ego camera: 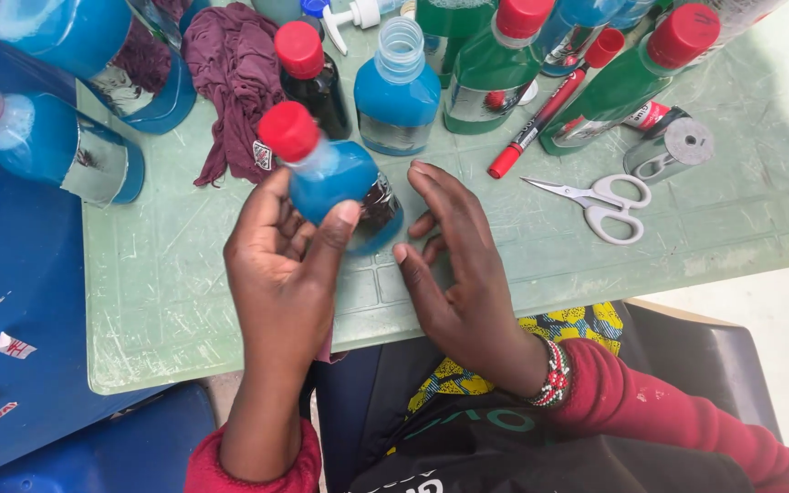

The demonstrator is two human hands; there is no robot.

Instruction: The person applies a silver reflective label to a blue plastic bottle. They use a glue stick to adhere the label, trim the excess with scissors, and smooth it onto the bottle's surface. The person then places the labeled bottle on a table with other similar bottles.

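Over the bench edge: small clear plastic bottle of blue liquid with a red screw cap (335, 173), tilted, its base low on the pale green scratched bench (230, 301).
Left hand (280, 265): wrapped round the bottle, thumb across the front (likely steadying it at a slant).
Right hand (454, 265): open, fingers spread just beside the base, gripping nothing.
Beyond: uncapped blue bottle (397, 91), maroon cloth (230, 73).
Right side: white-handled scissors (600, 203), red marker pen (549, 110), both within reach.

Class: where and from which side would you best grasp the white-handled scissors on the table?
Probably grip the scissors by the white handle loops, coming from the right: the loops lie rightward, nearer the table edge, while the closed blades point left toward the right hand.
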